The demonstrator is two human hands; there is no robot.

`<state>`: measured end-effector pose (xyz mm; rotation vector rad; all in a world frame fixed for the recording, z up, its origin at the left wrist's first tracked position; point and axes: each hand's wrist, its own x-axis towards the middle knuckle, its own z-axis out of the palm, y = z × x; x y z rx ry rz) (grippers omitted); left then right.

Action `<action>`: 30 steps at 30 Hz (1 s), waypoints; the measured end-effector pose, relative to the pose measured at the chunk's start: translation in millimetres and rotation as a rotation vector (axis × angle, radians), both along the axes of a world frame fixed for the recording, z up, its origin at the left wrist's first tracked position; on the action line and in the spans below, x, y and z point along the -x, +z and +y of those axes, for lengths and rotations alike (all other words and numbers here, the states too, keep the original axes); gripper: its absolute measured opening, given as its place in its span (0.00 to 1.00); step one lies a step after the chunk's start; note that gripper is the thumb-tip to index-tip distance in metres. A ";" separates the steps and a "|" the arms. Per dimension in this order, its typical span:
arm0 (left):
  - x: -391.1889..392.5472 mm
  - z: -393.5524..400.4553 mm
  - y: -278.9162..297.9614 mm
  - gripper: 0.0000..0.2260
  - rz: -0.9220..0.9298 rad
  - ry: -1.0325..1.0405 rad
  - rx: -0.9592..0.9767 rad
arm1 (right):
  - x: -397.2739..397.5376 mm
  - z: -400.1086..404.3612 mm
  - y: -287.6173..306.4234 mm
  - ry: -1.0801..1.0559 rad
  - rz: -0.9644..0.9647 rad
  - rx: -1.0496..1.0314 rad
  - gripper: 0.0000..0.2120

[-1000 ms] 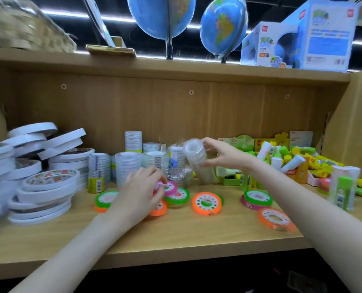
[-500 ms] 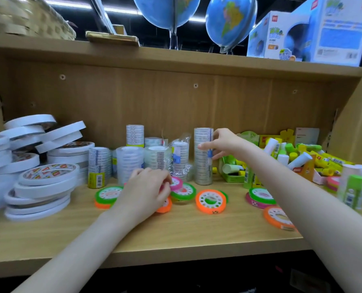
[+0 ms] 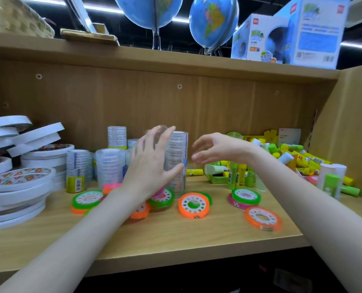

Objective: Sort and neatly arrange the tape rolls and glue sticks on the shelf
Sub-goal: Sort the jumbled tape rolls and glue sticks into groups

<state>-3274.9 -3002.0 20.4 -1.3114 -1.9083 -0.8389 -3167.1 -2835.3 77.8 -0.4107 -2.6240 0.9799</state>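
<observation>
Your two forearms are reaching in over the front edge of the wooden shelf (image 3: 176,248). Nearest you, the small coloured tape rolls are lying flat on the board: an orange roll (image 3: 262,218) at the right front, an orange roll with a white core (image 3: 193,205) in the middle, a green-on-pink pair (image 3: 245,197) behind the first, and a green roll (image 3: 87,199) sitting on an orange one to the left. Another green roll (image 3: 162,198) is peeking out just under your left wrist.

Your left hand (image 3: 150,166) is lying against the left side of the tall clear tape stack (image 3: 177,163), fingers straight and spread, thumb touching its lower part (it is standing upright on the board). Your right hand (image 3: 216,149) is hovering just right of that stack, fingers loosely curved and apart, holding nothing; I cannot tell whether the fingertips are touching it.

To the left, more clear stacks (image 3: 110,166) are standing in a cluster, and beyond them the wide white tape rolls (image 3: 19,182) are piling up unevenly, some tilted. At the right back, the glue sticks (image 3: 292,157) are lying jumbled, yellow, green and white, with two upright ones (image 3: 331,180) near the right edge.

Above, on the upper shelf, two globes (image 3: 214,22) and blue boxes (image 3: 290,34) are standing.
</observation>
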 end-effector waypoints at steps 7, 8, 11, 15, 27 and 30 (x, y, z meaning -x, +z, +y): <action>5.2 18.7 -2.3 0.34 0.114 0.053 -0.014 | 54.0 15.6 -38.5 -0.145 -0.329 -0.873 0.14; 6.9 17.6 -2.8 0.34 0.122 0.039 -0.012 | 59.8 14.2 -44.0 -0.145 -0.379 -0.922 0.16; 9.8 13.4 -1.1 0.35 0.077 -0.055 0.022 | 69.6 18.8 -53.6 -0.162 -0.367 -1.029 0.15; 13.1 7.9 3.7 0.39 0.067 -0.126 0.107 | 58.6 24.9 -35.2 -0.225 -0.068 -0.876 0.10; -0.2 59.5 26.6 0.39 0.162 0.018 0.281 | -94.8 51.3 -6.8 -0.654 0.275 -0.424 0.07; -2.9 77.0 28.0 0.39 0.211 0.129 0.338 | -112.7 60.2 -24.8 -0.759 0.137 -0.410 0.07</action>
